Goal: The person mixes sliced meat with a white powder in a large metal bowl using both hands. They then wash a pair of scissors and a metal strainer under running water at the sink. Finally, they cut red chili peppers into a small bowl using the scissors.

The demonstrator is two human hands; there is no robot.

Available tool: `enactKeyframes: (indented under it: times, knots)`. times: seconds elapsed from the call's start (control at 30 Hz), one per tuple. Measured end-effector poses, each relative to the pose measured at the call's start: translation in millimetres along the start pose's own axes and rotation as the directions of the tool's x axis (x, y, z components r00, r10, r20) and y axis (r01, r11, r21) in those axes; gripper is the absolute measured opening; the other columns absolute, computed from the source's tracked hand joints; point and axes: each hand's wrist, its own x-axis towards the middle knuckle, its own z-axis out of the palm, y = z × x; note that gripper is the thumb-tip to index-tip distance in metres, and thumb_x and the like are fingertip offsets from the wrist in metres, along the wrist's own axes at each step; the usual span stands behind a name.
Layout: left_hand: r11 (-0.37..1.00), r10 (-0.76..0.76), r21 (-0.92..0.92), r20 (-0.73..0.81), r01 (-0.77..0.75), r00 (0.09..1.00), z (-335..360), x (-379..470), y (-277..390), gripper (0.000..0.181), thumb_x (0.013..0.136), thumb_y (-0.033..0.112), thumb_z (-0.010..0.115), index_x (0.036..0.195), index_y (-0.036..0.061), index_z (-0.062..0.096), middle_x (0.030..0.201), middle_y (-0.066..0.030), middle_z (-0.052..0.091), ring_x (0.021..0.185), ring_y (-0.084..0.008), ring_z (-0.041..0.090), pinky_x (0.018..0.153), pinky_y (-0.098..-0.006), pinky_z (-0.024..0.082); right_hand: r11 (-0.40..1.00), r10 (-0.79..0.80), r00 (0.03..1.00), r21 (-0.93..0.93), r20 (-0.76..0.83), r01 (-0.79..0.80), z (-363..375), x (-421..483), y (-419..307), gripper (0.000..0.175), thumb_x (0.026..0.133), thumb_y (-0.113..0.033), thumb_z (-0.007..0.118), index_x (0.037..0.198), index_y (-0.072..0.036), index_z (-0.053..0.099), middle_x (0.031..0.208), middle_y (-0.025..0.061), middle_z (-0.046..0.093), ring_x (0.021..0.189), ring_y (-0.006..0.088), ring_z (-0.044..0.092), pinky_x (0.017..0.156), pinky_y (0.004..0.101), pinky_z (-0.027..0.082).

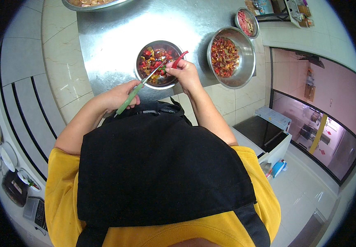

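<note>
My left hand [125,94] grips a green-handled cutting tool [130,98]. Its narrow metal blade slants up over a steel bowl [137,66] on the table; whether it is a knife or scissors I cannot tell. A long red chili pepper [180,58] is pinched between the thumb and fingers of my right hand [184,74], above the bowl's right side. The blade's tip comes close to those fingertips. Cut red and yellowish peppers [153,60] lie inside the bowl, partly hidden by the blade and hand.
A larger steel basin [248,60] with chopped peppers sits at the right edge of the steel table [113,40]. Behind it is a small bowl [256,34] of pinkish food. Another steel vessel [97,6] with pale food is at the far left. A white cabinet [276,148] stands at my right.
</note>
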Motion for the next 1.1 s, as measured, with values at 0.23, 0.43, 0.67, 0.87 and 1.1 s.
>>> enactKeyframes:
  times: [0.23,0.43,0.67,0.87,1.1]
  knots:
    - [0.992,-0.040,-0.114,0.046,0.045,0.998,-1,3,-2,0.058,0.077,-0.001,0.052,0.133,0.0071,0.037,0.085,-0.0078,0.058,0.069,-0.0126,0.055,0.059,-0.0242,0.047,0.998,0.016,0.999,-0.059,-0.030,-0.018,-2,3,0,0.015,0.077,0.007,0.067,0.091,0.002,0.065,0.085,0.0080,0.066,0.074,0.0160,0.063,0.071,0.0269,0.052]
    - [0.990,-0.045,-0.133,0.064,0.053,0.997,-1,-1,2,0.058,0.077,-0.001,0.052,0.132,0.0059,0.037,0.084,-0.0082,0.058,0.068,-0.0127,0.056,0.059,-0.0243,0.047,0.998,0.030,0.999,-0.054,-0.031,-0.031,-2,1,-1,0.015,0.077,0.006,0.067,0.091,0.002,0.065,0.085,0.0076,0.066,0.074,0.0158,0.063,0.070,0.0265,0.052]
    - [0.995,-0.048,-0.084,0.051,0.052,0.998,-5,-6,-2,0.060,0.078,0.000,0.054,0.135,0.0076,0.035,0.091,-0.0094,0.059,0.075,-0.0130,0.056,0.065,-0.0261,0.049,0.998,-0.005,0.997,-0.071,-0.072,0.000,-2,-5,-3,0.016,0.078,0.006,0.067,0.092,0.001,0.063,0.085,0.0070,0.066,0.075,0.0148,0.063,0.070,0.0257,0.052]
    - [0.993,0.013,0.117,-0.027,-0.010,1.000,2,-8,-6,0.062,0.081,0.003,0.055,0.138,0.0107,0.033,0.101,-0.0093,0.057,0.090,-0.0157,0.054,0.077,-0.0299,0.046,0.990,0.070,0.997,0.123,-0.039,-0.065,0,-8,-1,0.014,0.078,0.007,0.066,0.088,-0.001,0.060,0.084,0.0076,0.065,0.076,0.0173,0.065,0.071,0.0277,0.054]
    - [0.962,-0.024,0.271,-0.052,0.038,0.998,10,-10,8,0.064,0.080,0.002,0.054,0.138,0.0126,0.031,0.103,-0.0098,0.055,0.092,-0.0175,0.054,0.078,-0.0304,0.047,0.950,0.084,0.996,0.303,-0.014,-0.076,7,-9,4,0.015,0.078,0.009,0.064,0.083,-0.004,0.059,0.083,0.0074,0.064,0.075,0.0186,0.064,0.072,0.0286,0.053]
